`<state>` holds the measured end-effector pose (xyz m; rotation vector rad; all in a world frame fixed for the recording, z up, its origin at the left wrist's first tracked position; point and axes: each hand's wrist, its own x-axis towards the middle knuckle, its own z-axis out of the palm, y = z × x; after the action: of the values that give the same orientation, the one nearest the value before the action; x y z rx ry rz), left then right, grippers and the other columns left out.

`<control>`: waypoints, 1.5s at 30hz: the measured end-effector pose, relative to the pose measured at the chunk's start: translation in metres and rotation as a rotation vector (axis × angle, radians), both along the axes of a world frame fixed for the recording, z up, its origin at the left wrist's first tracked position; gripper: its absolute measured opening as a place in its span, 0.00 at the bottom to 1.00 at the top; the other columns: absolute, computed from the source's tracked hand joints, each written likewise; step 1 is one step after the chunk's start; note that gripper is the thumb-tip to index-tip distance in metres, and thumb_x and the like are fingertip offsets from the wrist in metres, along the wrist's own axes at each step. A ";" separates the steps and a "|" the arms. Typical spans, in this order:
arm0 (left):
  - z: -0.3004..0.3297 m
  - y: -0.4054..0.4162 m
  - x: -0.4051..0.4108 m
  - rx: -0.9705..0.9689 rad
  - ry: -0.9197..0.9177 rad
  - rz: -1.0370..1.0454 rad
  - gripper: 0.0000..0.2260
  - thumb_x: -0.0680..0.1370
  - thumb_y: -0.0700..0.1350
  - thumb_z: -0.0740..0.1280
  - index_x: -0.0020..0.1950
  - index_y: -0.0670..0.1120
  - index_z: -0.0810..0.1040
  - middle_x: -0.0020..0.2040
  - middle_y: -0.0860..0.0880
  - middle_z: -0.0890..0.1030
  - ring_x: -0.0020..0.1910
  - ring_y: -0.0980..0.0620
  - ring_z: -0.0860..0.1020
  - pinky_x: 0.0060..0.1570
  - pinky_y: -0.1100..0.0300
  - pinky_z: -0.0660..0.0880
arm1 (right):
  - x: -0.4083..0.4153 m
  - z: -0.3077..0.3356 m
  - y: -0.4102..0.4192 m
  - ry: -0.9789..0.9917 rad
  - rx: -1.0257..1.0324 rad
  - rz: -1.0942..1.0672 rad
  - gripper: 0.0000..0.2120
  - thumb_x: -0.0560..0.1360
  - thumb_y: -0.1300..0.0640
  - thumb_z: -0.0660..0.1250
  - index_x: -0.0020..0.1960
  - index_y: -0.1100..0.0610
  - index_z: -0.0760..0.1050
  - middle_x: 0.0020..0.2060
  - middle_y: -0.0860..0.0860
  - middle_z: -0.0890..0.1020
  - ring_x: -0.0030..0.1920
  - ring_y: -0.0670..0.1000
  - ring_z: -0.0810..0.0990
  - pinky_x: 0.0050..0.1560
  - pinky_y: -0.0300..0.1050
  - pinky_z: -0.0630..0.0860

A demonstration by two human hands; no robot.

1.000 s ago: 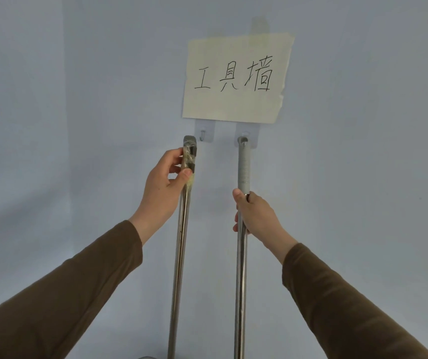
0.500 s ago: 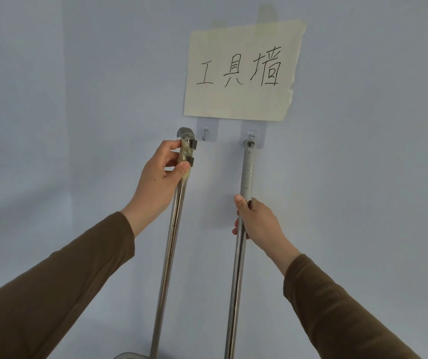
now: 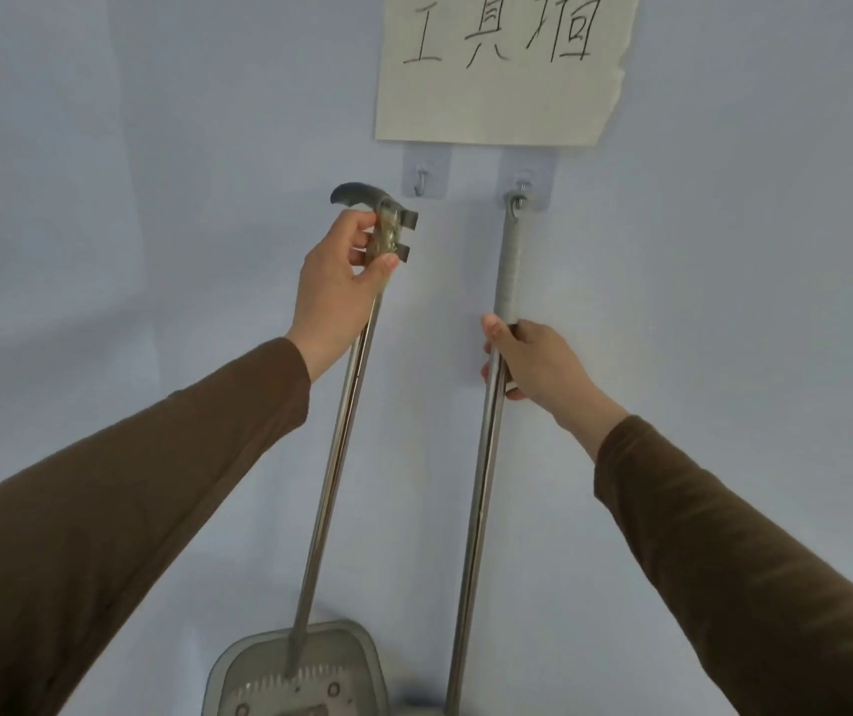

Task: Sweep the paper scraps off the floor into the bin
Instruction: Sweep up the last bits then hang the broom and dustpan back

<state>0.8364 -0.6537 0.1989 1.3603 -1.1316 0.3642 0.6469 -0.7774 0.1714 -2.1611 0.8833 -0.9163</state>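
Gripping two poles, broom [image 3: 486, 457] head hidden (dustpan [image 3: 305, 669] cropped).

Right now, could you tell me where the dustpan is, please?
In the head view the dustpan sits bottom centre; the left hand holds its handle, left of the broom pole.

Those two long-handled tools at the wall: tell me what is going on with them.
A person is taking tools down from two wall hooks under a paper sign. The left hand grips the top of the dustpan handle, which is off the left hook and tilted, its pan low by the wall. The right hand holds the second pole just below its grey grip; that pole hangs from the right hook.
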 end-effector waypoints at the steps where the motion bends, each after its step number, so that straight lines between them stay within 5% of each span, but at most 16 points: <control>1: -0.001 0.000 -0.001 0.007 0.005 -0.009 0.13 0.79 0.46 0.70 0.63 0.51 0.75 0.52 0.56 0.81 0.52 0.57 0.80 0.57 0.54 0.79 | -0.001 -0.001 0.000 0.011 -0.010 0.000 0.26 0.78 0.34 0.57 0.49 0.57 0.79 0.38 0.51 0.86 0.42 0.56 0.86 0.47 0.54 0.83; 27: 0.025 -0.051 -0.010 -0.048 -0.084 0.072 0.16 0.79 0.52 0.70 0.65 0.53 0.75 0.53 0.58 0.79 0.52 0.57 0.78 0.54 0.60 0.77 | 0.000 -0.011 -0.017 0.078 -0.108 -0.014 0.31 0.74 0.26 0.52 0.43 0.50 0.80 0.37 0.50 0.86 0.39 0.51 0.85 0.48 0.55 0.83; 36: 0.033 -0.059 -0.003 -0.090 -0.093 0.094 0.12 0.76 0.53 0.71 0.57 0.54 0.75 0.50 0.55 0.80 0.49 0.56 0.78 0.49 0.52 0.79 | 0.000 -0.012 -0.018 0.067 -0.121 -0.018 0.31 0.74 0.26 0.52 0.43 0.50 0.80 0.36 0.50 0.86 0.39 0.51 0.85 0.47 0.55 0.83; 45: 0.017 -0.061 -0.005 -0.093 -0.011 0.031 0.15 0.76 0.51 0.73 0.60 0.56 0.76 0.50 0.61 0.79 0.51 0.60 0.78 0.50 0.62 0.77 | 0.000 -0.012 -0.015 0.074 -0.118 -0.031 0.31 0.74 0.26 0.52 0.43 0.50 0.80 0.37 0.51 0.86 0.39 0.51 0.85 0.47 0.55 0.83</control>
<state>0.8314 -0.7142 0.2156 1.2968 -1.0905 0.4413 0.6472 -0.7924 0.1597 -2.3009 0.9208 -0.9301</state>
